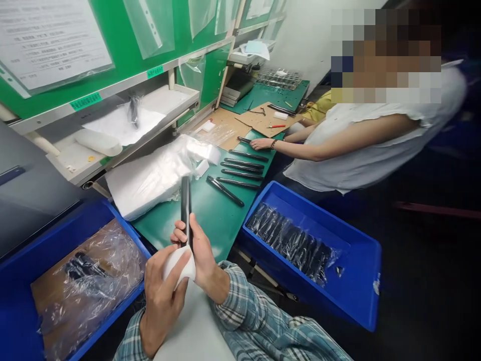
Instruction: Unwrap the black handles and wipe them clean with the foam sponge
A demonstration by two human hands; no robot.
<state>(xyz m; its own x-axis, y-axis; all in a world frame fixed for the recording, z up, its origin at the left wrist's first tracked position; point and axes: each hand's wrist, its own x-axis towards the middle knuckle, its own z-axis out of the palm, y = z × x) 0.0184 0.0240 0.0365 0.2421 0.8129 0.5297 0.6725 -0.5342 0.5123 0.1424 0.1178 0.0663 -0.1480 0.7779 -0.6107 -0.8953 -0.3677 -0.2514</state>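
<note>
My right hand (201,253) is closed around a long glossy black bar (185,203), holding it upright over the near edge of the green mat (214,215). My left hand (161,296) is closed on a white cloth pad (180,265), pressed against the lower end of the bar. Several more black bars (240,168) lie side by side on the mat beyond.
A blue bin (338,250) on the right holds bagged black bars (293,243). Another blue bin (22,260) on the left holds crumpled plastic film. A stack of white bags (150,175) lies on the mat. A co-worker's hand (261,144) rests at the far rows.
</note>
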